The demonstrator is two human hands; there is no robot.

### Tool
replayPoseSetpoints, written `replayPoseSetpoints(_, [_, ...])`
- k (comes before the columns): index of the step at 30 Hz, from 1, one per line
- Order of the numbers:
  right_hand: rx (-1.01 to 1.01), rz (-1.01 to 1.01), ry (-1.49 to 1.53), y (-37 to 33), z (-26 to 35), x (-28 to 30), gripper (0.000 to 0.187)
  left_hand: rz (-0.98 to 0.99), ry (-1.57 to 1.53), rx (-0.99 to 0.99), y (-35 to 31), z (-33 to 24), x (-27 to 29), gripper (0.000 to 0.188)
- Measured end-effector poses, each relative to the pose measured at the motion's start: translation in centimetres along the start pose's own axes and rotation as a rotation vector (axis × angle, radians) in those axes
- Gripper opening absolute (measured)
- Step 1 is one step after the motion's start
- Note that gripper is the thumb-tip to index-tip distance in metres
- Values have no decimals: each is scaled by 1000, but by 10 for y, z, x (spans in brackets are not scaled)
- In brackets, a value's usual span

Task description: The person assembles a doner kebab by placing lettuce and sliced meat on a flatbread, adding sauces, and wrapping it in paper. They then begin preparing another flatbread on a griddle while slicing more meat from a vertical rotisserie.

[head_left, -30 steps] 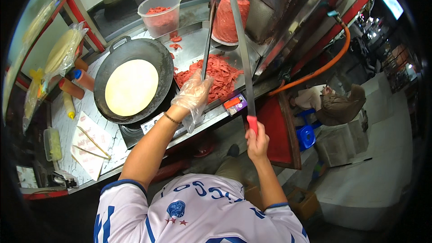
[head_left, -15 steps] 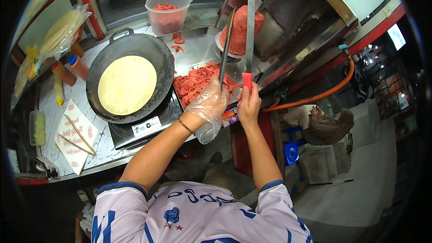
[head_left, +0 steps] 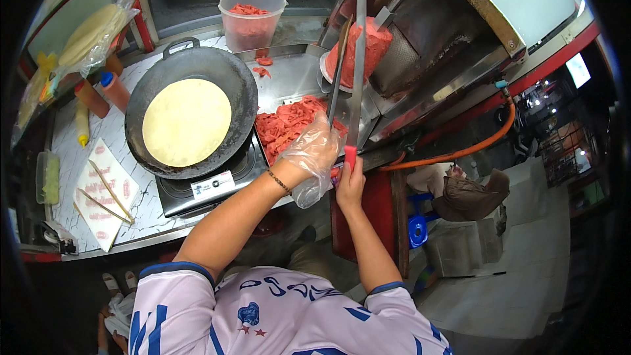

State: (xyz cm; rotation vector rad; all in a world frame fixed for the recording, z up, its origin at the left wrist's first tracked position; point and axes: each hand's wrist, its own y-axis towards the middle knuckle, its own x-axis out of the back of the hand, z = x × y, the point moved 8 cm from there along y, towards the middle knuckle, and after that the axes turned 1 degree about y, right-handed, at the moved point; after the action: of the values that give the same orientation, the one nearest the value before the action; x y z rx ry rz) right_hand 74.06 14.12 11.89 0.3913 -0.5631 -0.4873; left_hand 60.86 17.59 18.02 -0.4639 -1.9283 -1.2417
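Note:
My left hand (head_left: pixel 314 148), in a clear plastic glove, is closed around a long, narrow dark tool (head_left: pixel 337 72) that points up and away; its exact kind is unclear. My bare right hand (head_left: pixel 350 187) grips the red handle of a long knife (head_left: pixel 358 69), its blade upright beside the dark tool. I cannot tell whether the two touch. Behind them a block of reddish meat (head_left: pixel 377 49) stands on a vertical spit, partly hidden by the blade. Shaved meat strips (head_left: pixel 286 121) lie heaped in the metal tray (head_left: pixel 289 66) by my left hand.
At left, a black pan (head_left: pixel 240 115) holding a round flatbread (head_left: pixel 187 121) sits on a stove (head_left: pixel 246 167). Nearby are a tub (head_left: pixel 253 29) of meat, sauce bottles (head_left: pixel 91 97), bagged flatbreads (head_left: pixel 92 33) and tongs (head_left: pixel 108 187) on paper. An orange hose (head_left: pixel 460 153) curves at right.
My right hand has drawn the knife down and slightly left toward me, so its tip is lower. My left hand and the dark tool have shifted slightly right.

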Motion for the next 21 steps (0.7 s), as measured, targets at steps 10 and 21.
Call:
replayPoseSetpoints(10, [-14, -8, -196, -27, -19, 19, 26, -146, -86, 76, 9, 9, -7, 18])
replayPoseSetpoints(21, [-314, 200, -188, -102, -61, 43, 32, -6, -877, 881, -9, 53, -20, 30])
